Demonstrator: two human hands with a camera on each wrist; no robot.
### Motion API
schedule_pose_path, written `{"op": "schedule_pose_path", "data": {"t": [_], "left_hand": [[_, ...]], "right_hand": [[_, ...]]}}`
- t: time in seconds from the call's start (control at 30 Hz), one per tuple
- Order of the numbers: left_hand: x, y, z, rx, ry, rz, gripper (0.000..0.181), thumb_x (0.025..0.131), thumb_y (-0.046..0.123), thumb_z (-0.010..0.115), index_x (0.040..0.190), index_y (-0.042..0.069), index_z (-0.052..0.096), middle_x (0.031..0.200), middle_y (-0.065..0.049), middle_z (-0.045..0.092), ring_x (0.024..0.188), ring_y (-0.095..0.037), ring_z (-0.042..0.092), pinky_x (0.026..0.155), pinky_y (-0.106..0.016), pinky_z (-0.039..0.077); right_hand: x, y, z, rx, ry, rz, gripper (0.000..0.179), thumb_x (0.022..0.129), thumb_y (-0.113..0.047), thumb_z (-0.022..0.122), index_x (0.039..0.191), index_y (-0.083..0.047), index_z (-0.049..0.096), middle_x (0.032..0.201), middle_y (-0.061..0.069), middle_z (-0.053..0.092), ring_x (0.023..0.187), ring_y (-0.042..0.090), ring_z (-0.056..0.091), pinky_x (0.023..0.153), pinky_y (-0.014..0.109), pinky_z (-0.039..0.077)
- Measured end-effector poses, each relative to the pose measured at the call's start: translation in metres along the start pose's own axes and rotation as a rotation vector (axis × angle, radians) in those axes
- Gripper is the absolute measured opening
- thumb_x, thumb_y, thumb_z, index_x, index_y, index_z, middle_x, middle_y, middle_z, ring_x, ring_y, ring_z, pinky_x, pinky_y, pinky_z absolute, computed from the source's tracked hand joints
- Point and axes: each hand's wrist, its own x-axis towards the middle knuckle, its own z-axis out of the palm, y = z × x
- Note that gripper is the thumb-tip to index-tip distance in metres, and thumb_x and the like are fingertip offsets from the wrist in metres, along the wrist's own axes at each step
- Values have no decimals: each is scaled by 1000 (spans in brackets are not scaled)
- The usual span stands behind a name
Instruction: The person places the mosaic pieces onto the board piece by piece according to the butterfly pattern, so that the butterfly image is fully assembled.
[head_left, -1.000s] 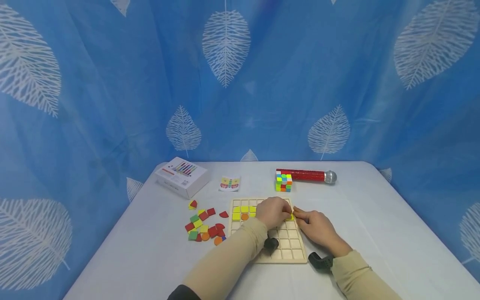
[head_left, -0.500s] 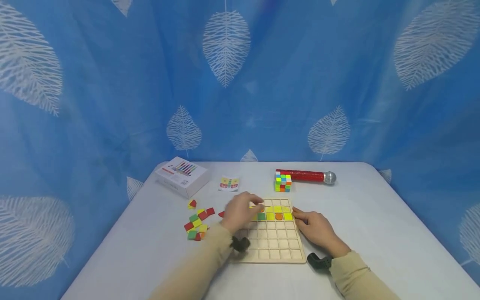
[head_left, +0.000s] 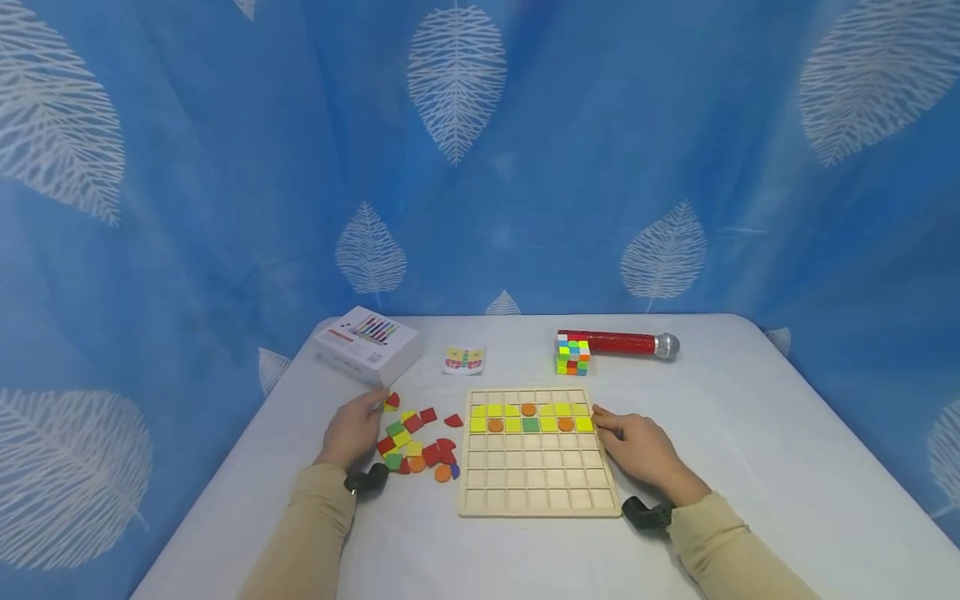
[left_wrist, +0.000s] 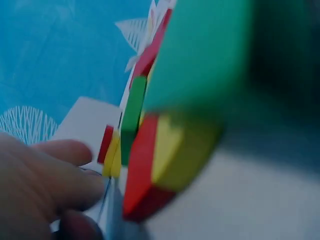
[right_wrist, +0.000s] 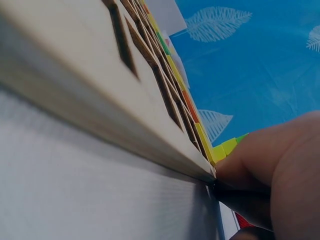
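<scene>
My left hand (head_left: 352, 429) is at the left of a loose pile of coloured pieces, its fingertips beside a red quarter-circle piece (head_left: 393, 400) lying on a yellow one. In the left wrist view, a small gap shows between the fingers (left_wrist: 65, 150) and the red-and-yellow stack (left_wrist: 111, 150). My right hand (head_left: 637, 450) touches the right edge of the wooden grid board (head_left: 540, 510) with its fingertips. Two upper rows of the board carry yellow pieces, orange discs (head_left: 528, 410) and a green square (head_left: 531, 425). The right wrist view shows a finger against the board's side (right_wrist: 150, 140).
Red, yellow, green, orange and blue pieces (head_left: 431, 454) lie between my left hand and the board. Behind stand a white box (head_left: 369, 346), a pattern card (head_left: 464, 360), a puzzle cube (head_left: 573, 356) and a red microphone (head_left: 622, 343).
My left hand has moved from over the board's upper right, leftward across the board, to the far side of the loose pile. The right hand stays at the board's edge.
</scene>
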Motion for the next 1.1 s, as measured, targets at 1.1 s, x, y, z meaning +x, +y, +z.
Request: {"op": "schedule_pose_path", "data": {"t": [1.1], "left_hand": [[-17,2,-22,44,-187,7,19,86,28,84,102,23,73,96,1,65,95,-22,57,84,-44,51]], "right_hand": [[0,-6,-1,-37,-25,-5,42,102,-24,59,139,-4,62,149,9,56,138,45,49,103,62,47]]}}
